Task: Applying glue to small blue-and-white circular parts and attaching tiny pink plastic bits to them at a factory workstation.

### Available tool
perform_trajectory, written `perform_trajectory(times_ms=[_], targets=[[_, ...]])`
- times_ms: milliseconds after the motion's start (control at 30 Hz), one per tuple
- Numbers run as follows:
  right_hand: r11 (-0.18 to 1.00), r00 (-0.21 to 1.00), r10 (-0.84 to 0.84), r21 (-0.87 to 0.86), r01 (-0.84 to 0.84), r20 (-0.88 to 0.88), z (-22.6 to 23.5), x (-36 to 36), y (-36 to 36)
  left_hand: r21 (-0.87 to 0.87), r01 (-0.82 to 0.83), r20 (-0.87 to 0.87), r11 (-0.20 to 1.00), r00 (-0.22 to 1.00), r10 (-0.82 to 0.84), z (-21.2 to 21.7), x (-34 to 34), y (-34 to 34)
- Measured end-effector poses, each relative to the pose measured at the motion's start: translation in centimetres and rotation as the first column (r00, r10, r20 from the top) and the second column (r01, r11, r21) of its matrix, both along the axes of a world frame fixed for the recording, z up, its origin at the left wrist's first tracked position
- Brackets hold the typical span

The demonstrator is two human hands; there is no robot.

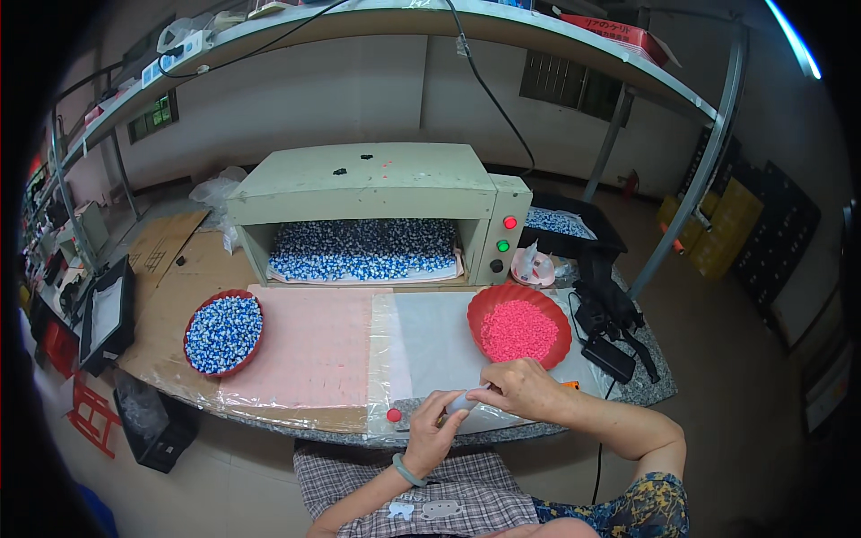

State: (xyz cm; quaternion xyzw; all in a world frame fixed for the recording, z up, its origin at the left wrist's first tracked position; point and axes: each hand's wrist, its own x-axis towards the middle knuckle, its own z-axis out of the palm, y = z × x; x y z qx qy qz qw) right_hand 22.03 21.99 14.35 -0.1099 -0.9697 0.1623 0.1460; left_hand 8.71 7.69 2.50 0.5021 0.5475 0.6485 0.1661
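Near the table's front edge, my left hand (430, 432) is closed round a small pale grey-white rounded piece (461, 403); its exact kind cannot be made out. My right hand (522, 387) pinches at the upper end of the same piece, fingertips together. Just beyond the right hand stands a red scalloped bowl (565, 345) of small pink pieces (517, 330). At the left, another red bowl (261, 337) holds many blue-and-white pieces (222, 334). A small round red object (394, 415) lies left of my left hand.
A pale green box-shaped machine (359, 179) stands at the back, its opening filled with blue-and-white pieces (363, 249). A pink sheet (305, 345) covers the middle. Black cables and a power adapter (608, 360) lie right, before a black tray (610, 235). A shelf (377, 29) spans overhead.
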Motion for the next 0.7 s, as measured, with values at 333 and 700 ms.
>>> perform_trajectory(times_ms=[333, 700], targets=[[0.932, 0.935, 0.348, 0.13, -0.337, -0.073, 0.9, -0.2, 1.1, -0.014, 0.113, 0.186, 0.993, 0.976, -0.109, -0.9, -0.3, 0.2], [0.998, 1.0, -0.008, -0.059, 0.009, 0.023, -0.8, 0.0, -0.1, 0.024, -0.029, -0.066, 0.999, 0.997, 0.03, -0.1, -0.1, -0.5]])
